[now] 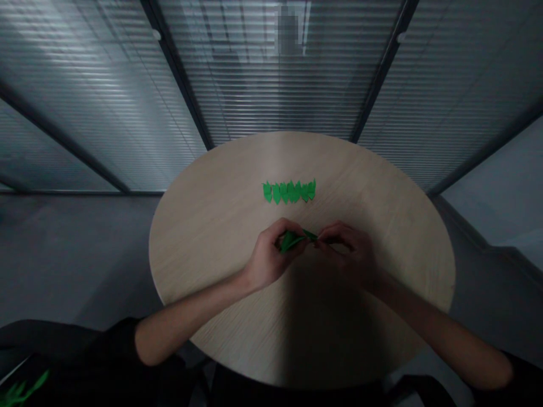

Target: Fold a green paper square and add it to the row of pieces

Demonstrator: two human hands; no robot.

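Over the middle of the round table, my left hand [269, 257] pinches a green folded paper piece [291, 241]. Its pointed end reaches across to my right hand [356, 254], whose thumb and fingertips are closed on that tip. The fingers of both hands cover part of the piece, so its full shape is hidden. Just beyond my hands, a row of several small green leaf-shaped pieces [289, 192] lies on the tabletop, side by side with their points toward me.
The light wooden round table [203, 226] has its far edge close to glass panels with blinds [280, 96]. More green strips [25, 390] show at the lower left, beside a dark seat. Grey floor [85, 254] surrounds the table.
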